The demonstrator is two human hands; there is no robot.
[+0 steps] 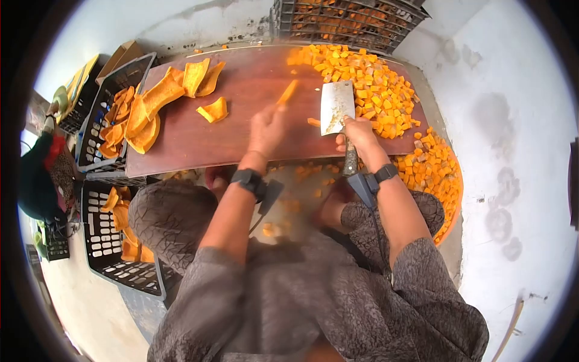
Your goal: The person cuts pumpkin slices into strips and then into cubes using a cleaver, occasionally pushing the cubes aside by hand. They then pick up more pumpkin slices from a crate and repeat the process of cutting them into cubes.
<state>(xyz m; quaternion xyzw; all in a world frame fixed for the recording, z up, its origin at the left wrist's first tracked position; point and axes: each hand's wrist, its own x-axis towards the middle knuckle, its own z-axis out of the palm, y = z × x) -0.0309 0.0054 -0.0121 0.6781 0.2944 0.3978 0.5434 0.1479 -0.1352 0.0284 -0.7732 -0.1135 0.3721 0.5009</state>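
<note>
My right hand [360, 135] is wrapped round the dark handle of a cleaver [336, 108], whose broad blade lies beside the heap of orange cubes [377, 90] on the reddish-brown board [241, 140]. My left hand [267, 131], somewhat blurred, grips the lower end of a thin orange strip [288, 92] above the middle of the board. A small orange piece [313, 122] lies just left of the blade. Large curved orange slices [158, 96] are piled on the board's left end, with a smaller piece [213, 110] near them.
Black crates [118, 248] with orange slices stand at the left; another crate [350, 24] stands behind the board. An orange-rimmed container [429, 166] full of cubes is at the right, near the white wall [512, 151]. A person [39, 175] is at the far left.
</note>
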